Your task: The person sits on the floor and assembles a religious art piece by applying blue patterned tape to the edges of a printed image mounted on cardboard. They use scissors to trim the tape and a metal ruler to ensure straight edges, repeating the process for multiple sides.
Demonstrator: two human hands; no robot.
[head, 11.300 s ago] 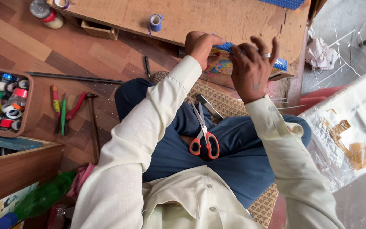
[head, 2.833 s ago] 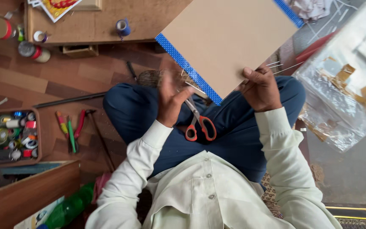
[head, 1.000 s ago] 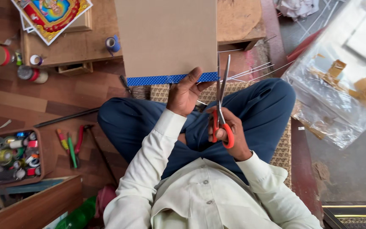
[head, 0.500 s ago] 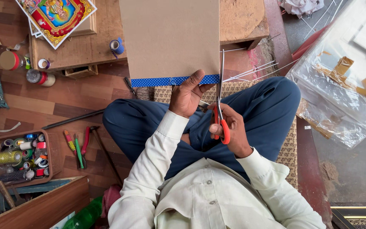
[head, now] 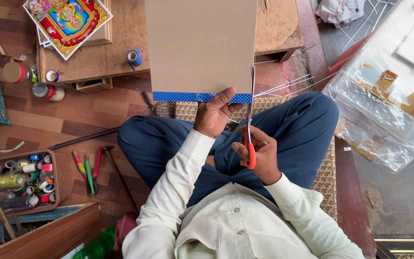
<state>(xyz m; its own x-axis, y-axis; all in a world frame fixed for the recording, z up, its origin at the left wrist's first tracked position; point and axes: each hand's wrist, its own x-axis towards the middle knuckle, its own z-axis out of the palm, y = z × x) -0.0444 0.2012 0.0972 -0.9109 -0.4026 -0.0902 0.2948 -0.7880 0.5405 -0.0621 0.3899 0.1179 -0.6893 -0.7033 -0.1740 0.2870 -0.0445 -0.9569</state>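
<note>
Left hand (head: 212, 115) pinches the near edge of the cardboard sheet (head: 200, 45), thumb over the blue dotted tape strip (head: 188, 97), holding it up over the lap. Right hand (head: 260, 154) is closed through the orange handles of the scissors (head: 249, 125); blades point away, lying along the sheet's right edge, tips around the edge's mid-height. Blades look nearly closed, can't tell how much they bite. Progress call: trimming along the right edge looks under way or about to start, no offcut visible, so I'd say early; far part of that edge is still untouched as far as it shows. Tape strip is already on along the near edge. Left on the floor: basket of tape rolls (head: 22, 181), pliers and screwdrivers (head: 88, 168). Low wooden table (head: 120, 52) beyond carries a colourful print (head: 68, 21) and a blue tape roll (head: 133, 57).
</note>
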